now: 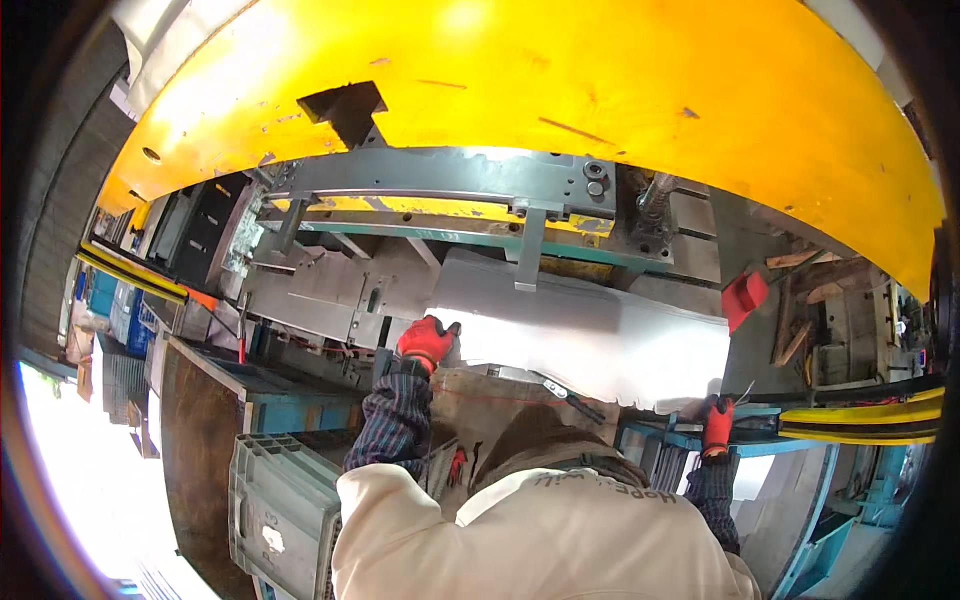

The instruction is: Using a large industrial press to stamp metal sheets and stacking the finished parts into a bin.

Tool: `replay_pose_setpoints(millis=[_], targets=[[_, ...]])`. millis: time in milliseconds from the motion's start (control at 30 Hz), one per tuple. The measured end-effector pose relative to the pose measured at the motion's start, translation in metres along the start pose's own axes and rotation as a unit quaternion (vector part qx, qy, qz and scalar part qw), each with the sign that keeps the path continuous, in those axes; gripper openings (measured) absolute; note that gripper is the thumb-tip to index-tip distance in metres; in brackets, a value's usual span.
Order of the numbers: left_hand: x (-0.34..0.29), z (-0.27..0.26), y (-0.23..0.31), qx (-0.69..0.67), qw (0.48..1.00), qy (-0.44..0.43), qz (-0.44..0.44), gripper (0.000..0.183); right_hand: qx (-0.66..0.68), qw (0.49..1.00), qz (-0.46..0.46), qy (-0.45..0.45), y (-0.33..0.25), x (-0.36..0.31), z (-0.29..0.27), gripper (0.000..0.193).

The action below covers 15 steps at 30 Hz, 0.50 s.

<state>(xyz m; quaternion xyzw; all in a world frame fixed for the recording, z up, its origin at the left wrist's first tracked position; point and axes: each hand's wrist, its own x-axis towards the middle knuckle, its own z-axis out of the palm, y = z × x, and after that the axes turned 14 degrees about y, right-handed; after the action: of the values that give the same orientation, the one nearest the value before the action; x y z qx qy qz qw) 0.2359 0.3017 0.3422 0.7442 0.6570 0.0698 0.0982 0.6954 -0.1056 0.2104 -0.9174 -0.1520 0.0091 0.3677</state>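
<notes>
- The metal sheet point(600, 335), broad and grey, is lying in front of the steel die point(440, 172), beneath the yellow press frame point(600, 80); its far part is passing under a hanging bracket point(531, 245) in this view, though whether they are touching is unclear.
- The left hand point(427, 342), in a red glove, is grasping the sheet's near left edge, with thumb and fingers closing around it.
- The right hand point(717, 425), also red-gloved, is meeting the near right corner; its fingers are partly hiding, so I cannot tell whether it is gripping or only steadying.
- The step in hand is seemingly one of placing or squaring the sheet at the press.
- The next move is probably calling for both hands to be guiding the sheet evenly, keeping it level and fingers clear of the die.
- Black-handled pliers point(582, 405) are lying just nearside of the sheet, possibly needing clearance.
</notes>
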Motion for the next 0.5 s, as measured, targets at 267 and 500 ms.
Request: replay_pose_setpoints(millis=[267,500], targets=[[-0.034,0.007,-0.018,-0.026,0.999,0.023,-0.023,0.045,-0.014,1.0,0.005,-0.027,0.048,0.022,0.007,0.044],[-0.034,0.016,-0.027,-0.112,0.977,-0.008,-0.182,0.063,0.034,0.999,0.029,-0.029,0.049,0.022,0.012,0.044]])
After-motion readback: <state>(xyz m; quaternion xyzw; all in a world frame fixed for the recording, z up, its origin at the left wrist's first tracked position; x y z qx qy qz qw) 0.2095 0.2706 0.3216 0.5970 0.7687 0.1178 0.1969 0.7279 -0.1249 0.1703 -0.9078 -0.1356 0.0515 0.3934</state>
